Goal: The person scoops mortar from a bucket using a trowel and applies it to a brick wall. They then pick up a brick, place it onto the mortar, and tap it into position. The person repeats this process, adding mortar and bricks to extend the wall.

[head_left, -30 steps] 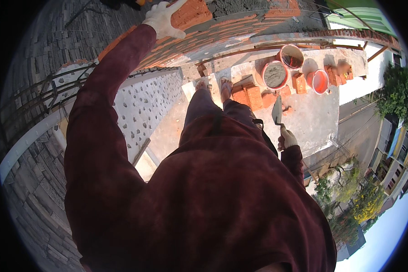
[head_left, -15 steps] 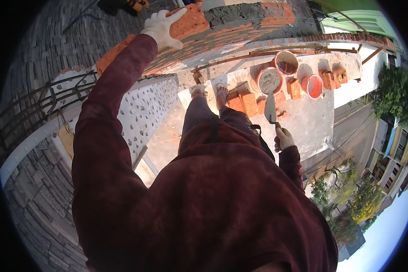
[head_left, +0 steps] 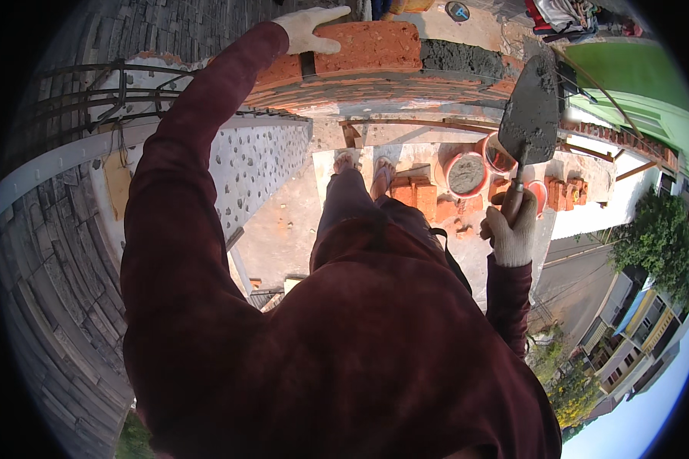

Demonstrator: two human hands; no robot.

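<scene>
My left hand, in a white glove, is at the left end of an orange brick on top of the brick wall. Its fingers are stretched apart, with the thumb close to the brick's upper left corner; whether it touches is hard to tell. To the right of that brick lies a bed of grey mortar. My right hand, also gloved, is closed round the handle of a trowel. Wet grey mortar coats the trowel's raised blade, which points away from me toward the wall's right part.
On the pale platform below stand a bucket of mortar, another bucket and a third, partly hidden. Loose bricks lie near my feet. A metal railing runs at left. Past the platform's right side is a street lower down.
My right hand has lifted the trowel from beside the mortar bucket up toward the wall, its blade now loaded with mortar. My left hand has loosened from the brick. The view has shifted.
</scene>
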